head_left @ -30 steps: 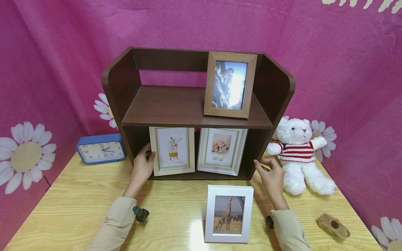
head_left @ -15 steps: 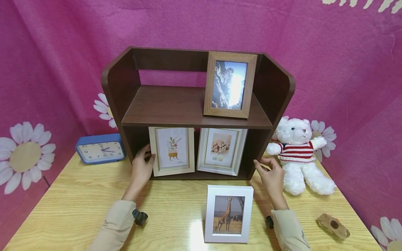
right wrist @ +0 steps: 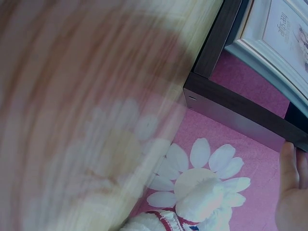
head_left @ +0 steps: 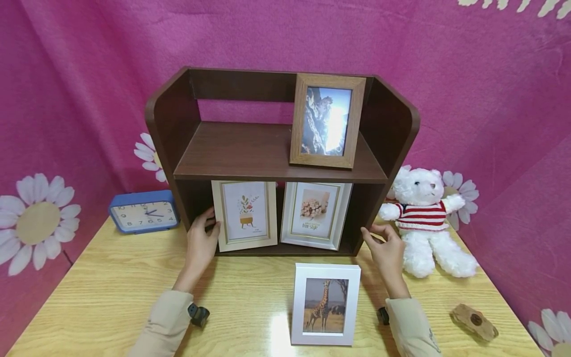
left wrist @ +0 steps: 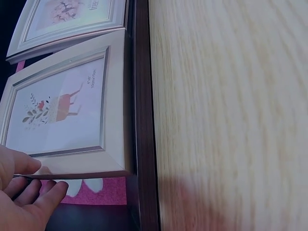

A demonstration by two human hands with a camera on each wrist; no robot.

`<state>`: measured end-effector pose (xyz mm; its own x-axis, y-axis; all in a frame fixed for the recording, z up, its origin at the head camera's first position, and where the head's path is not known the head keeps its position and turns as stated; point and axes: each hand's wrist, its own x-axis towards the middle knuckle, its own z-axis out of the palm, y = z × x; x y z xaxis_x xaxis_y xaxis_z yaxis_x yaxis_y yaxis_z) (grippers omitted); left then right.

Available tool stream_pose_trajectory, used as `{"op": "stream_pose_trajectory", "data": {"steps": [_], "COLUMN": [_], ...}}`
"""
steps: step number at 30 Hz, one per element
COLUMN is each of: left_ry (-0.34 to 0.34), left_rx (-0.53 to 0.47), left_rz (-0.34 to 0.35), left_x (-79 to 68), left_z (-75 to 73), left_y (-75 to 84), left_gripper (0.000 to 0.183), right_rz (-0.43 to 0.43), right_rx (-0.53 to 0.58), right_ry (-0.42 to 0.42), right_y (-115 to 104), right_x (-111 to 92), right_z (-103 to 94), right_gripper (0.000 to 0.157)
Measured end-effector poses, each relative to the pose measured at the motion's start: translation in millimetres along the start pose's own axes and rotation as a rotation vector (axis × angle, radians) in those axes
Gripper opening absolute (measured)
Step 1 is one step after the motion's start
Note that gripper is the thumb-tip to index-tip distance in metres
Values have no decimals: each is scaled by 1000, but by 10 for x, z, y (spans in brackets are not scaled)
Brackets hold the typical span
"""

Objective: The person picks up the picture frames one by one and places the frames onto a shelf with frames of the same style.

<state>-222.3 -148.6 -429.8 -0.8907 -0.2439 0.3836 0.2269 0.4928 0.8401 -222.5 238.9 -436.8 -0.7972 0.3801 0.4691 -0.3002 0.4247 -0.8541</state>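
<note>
My left hand (head_left: 202,243) pinches the left edge of a cream picture frame (head_left: 271,218) in the lower compartment of a dark brown shelf (head_left: 241,153). In the left wrist view the thumb (left wrist: 26,163) lies on the front of this frame, which shows a potted plant drawing, while the other fingers reach behind its side. Beside it leans a white and gold picture frame (head_left: 310,241) with a flower print. My right hand (head_left: 387,250) rests its fingertips against the shelf's right side panel; in the right wrist view the fingers (right wrist: 288,166) look fairly straight.
A wooden picture frame (head_left: 321,160) stands on the upper shelf, at right. In front, a white giraffe picture frame (head_left: 325,338) stands on the table (head_left: 241,297). A blue clock (head_left: 144,212) is left of the shelf; a white teddy bear (head_left: 421,238) and wood piece (head_left: 474,322) are right.
My left hand has shifted very slightly at the cream picture frame's edge, and that frame's lower edge sits marginally closer to me. The right hand keeps its place.
</note>
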Motion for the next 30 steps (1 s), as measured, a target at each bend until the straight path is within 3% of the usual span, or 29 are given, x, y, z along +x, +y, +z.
{"op": "stream_pose_trajectory", "data": {"steps": [10, 23, 30], "left_ry": [-21, -44, -120], "left_rx": [-40, -31, -36], "left_rz": [-30, 1, 18], "left_x": [-98, -196, -246], "left_z": [-69, -152, -168], "left_y": [55, 63, 117], "left_gripper": [39, 40, 35], "right_rz": [12, -30, 10], "right_rx": [-15, 29, 0], "right_ry": [2, 18, 11], "right_y": [-121, -12, -32], "right_x": [-25, -2, -3], "right_z": [-18, 9, 5], "right_gripper": [17, 15, 16]}}
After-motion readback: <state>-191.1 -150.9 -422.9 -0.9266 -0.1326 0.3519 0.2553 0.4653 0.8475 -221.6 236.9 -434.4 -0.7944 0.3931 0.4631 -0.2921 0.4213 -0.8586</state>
